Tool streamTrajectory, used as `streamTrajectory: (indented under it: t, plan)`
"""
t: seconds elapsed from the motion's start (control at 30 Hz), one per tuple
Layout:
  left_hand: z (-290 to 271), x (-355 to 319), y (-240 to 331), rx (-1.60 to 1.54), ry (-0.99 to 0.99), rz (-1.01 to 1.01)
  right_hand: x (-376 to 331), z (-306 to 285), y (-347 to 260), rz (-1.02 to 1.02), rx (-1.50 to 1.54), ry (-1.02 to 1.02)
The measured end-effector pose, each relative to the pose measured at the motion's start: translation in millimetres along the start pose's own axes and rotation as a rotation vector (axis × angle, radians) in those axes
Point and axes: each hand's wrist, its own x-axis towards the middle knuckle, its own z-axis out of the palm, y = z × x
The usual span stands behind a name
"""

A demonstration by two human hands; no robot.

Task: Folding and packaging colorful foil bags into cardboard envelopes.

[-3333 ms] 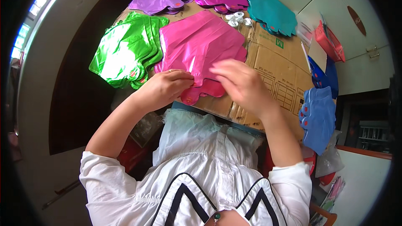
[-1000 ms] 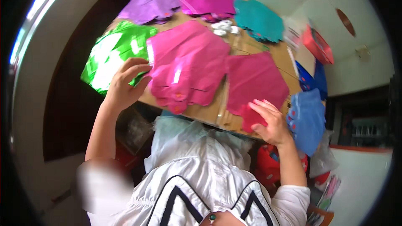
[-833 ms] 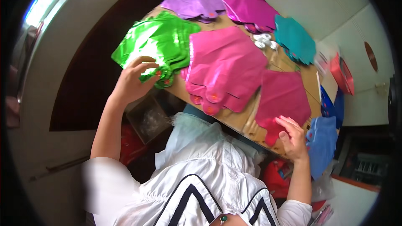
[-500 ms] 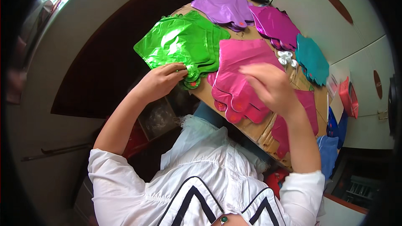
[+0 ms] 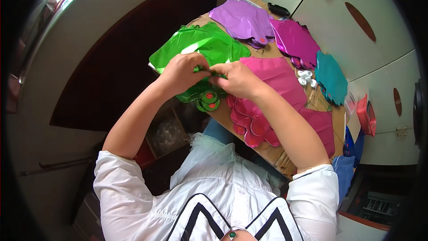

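A stack of shiny green foil balloons (image 5: 203,40), flat and uninflated by their look, lies at the left of the table. Over its near part both hands meet. My left hand (image 5: 185,71) is closed, thumb and fingertips pinching the green foil. Close against it, my right hand (image 5: 236,78) pinches the same foil from the right; the exact grip is hidden between the fingers. Round green tabs with red spots (image 5: 209,100) hang by the table edge below my hands. Pink foil balloons (image 5: 272,80) lie overlapped under my right forearm.
Purple (image 5: 245,20), magenta (image 5: 296,42) and teal foil stacks (image 5: 332,78) line the far and right sides. White ribbon rolls (image 5: 306,78) sit beside the pink stack. A black object (image 5: 278,10) lies at the back; a red basket (image 5: 368,116) stands right, near cabinet doors (image 5: 379,22).
My right hand has moved left from above the pink stack to meet my left hand at the green foil. The left hand has shifted slightly right, and the view has tilted a little.
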Motion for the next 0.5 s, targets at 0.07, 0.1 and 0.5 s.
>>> streamTrajectory:
  t: [0.07,0.1,0.5]
  plan:
    - [4,8,-1,0.175,0.222,0.232,8,10,13,-0.033,0.019,0.163]
    - [7,10,3,0.263,0.293,0.332,12,13,28,0.028,0.190,0.204]
    - [24,-5,-10,0.083,-0.038,0.104,64,-262,123,0.122,0.040,1.067]
